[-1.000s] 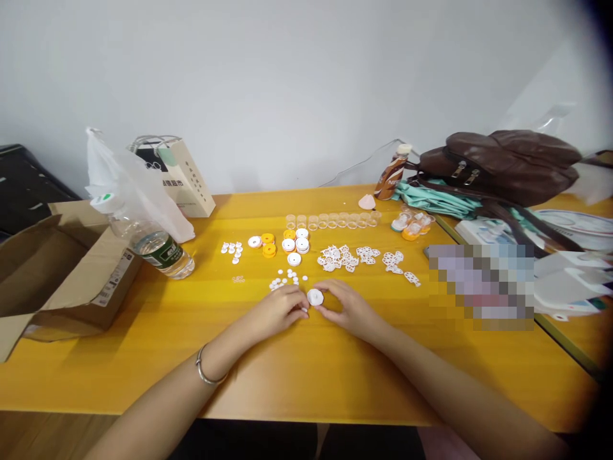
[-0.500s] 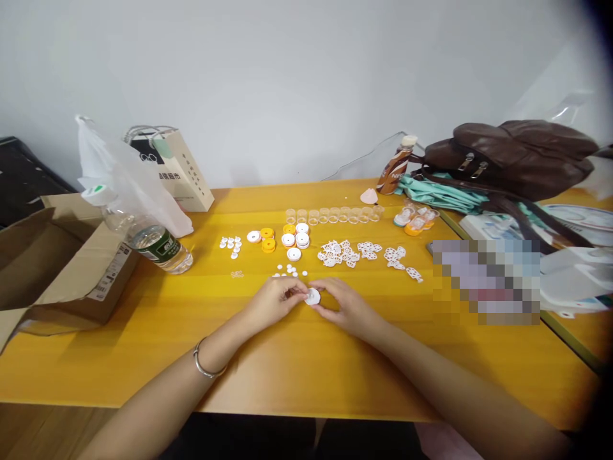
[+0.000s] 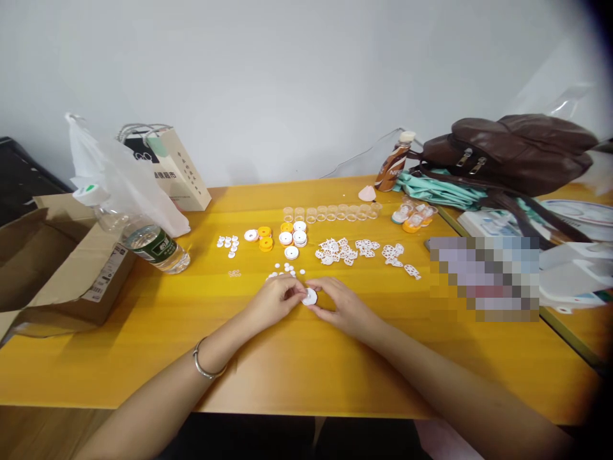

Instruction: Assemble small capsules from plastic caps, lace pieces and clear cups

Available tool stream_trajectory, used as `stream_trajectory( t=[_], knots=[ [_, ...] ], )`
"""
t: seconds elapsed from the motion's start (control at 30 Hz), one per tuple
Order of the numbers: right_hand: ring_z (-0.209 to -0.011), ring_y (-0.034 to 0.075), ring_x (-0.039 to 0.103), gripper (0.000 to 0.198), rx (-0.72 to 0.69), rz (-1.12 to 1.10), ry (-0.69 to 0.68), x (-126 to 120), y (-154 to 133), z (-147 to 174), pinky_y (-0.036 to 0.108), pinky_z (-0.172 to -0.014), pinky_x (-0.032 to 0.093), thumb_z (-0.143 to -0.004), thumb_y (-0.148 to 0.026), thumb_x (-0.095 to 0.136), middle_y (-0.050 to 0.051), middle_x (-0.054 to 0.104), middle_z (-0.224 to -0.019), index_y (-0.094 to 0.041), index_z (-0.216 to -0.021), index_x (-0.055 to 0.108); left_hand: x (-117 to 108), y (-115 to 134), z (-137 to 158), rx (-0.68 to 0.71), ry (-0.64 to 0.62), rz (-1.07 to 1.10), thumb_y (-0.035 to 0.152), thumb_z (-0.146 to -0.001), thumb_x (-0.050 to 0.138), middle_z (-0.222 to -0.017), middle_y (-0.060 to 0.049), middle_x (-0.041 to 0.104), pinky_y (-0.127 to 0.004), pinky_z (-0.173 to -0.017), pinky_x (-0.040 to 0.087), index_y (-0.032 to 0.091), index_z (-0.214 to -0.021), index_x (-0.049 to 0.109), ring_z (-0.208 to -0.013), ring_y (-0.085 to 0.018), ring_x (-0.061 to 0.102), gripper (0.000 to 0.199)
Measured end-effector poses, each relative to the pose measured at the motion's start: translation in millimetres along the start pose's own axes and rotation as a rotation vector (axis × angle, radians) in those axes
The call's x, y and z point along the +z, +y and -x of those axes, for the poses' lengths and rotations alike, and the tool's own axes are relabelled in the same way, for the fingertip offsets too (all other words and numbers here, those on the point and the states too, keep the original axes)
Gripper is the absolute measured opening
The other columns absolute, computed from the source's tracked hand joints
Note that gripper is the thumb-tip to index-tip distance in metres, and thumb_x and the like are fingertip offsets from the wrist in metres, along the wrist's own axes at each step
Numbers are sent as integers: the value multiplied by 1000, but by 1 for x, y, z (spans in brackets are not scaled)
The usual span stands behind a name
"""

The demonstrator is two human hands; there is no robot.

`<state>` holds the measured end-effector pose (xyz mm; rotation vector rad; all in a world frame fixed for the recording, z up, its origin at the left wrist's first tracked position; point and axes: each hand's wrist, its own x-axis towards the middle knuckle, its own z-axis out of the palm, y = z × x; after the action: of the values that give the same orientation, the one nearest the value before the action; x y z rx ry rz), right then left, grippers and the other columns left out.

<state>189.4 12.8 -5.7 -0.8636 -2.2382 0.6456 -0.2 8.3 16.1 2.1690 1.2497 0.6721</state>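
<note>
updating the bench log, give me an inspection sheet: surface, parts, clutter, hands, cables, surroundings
surface: yellow wooden tabletop
job's things: white round disc; small white round pieces; white openwork pieces; thick orange discs; row of clear round plastic cups
clutter: open brown cardboard box, clear plastic bottle with green label, brown leather bag
hands: right hand holds the white round disc; left hand at its edge
cables: thin grey cord beyond the tabletop
surroundings: pale grey wall

Single head view, close above the table (forward and down), with the wall beyond.
</note>
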Motion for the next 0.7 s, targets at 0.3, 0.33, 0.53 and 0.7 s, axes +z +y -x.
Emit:
stream_trajectory(
  t=[0.3,0.33,0.53,0.7],
  knots=[
    [-93,20,57,28,9,22,30,3,4,3,36,-82,47,-77,-19,58,7,62,-98,-19,-105,51,-16,8,17,313,-179,-366,28,-90,42,-78,-6,63,-29,-70,46,18,-99,63,-72,-15,59,25],
    [-93,20,57,29,10,24,30,4,4,3,36,-82,47,-77,-19,58,7,62,-98,-19,-105,51,-16,8,17,325,-189,-416,29,-91,40,-77,-6,63,-29,-69,46,18,-101,63,-71,-15,59,27],
    [-93,21,57,30,13,3,14,1,3,3,37,-83,47,-76,-19,59,7,62,-97,-19,-105,51,-18,8,16,370,-184,-519,29,-91,40,-75,-6,63,-30,-68,46,18,-99,64,-69,-15,59,28],
    [-84,17,59,27,80,-96,96,-2,6,1,32,-77,50,-78,-26,59,6,61,-91,-19,-104,53,-16,4,14,347,-79,-457,27,-91,40,-75,-5,60,-28,-67,46,16,-92,64,-69,-14,57,27]
  ],
)
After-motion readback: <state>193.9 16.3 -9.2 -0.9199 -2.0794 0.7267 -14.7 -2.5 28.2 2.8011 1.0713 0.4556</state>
